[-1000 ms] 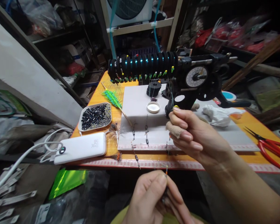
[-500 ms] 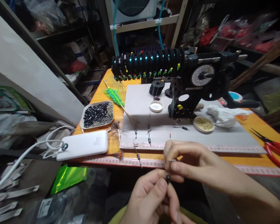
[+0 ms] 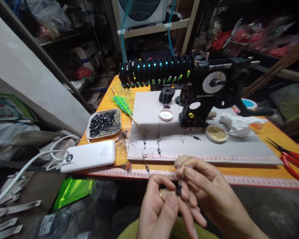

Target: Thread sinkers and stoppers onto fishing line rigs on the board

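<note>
Over the table's front edge, my left hand pinches the lower end of a small black cylindrical piece between thumb and fingers. A gold-coloured ring shows on one of its fingers. Close against it, my right hand has thumb and forefinger closed on a thin end above the black piece; that end is blurred and partly hidden. Beyond the hands, on the white board, lie similar black pieces on thin lines, one near the edge and another farther right.
A black hand-cranked winder stands at the back with a row of black spools. At left are a tray of black pieces and a white power bank. A dish of gold bits and red-handled pliers lie right.
The left fingers have shifted and spread a little, exposing the ring and more of the black piece. My right hand has turned and its wrist has dropped.
</note>
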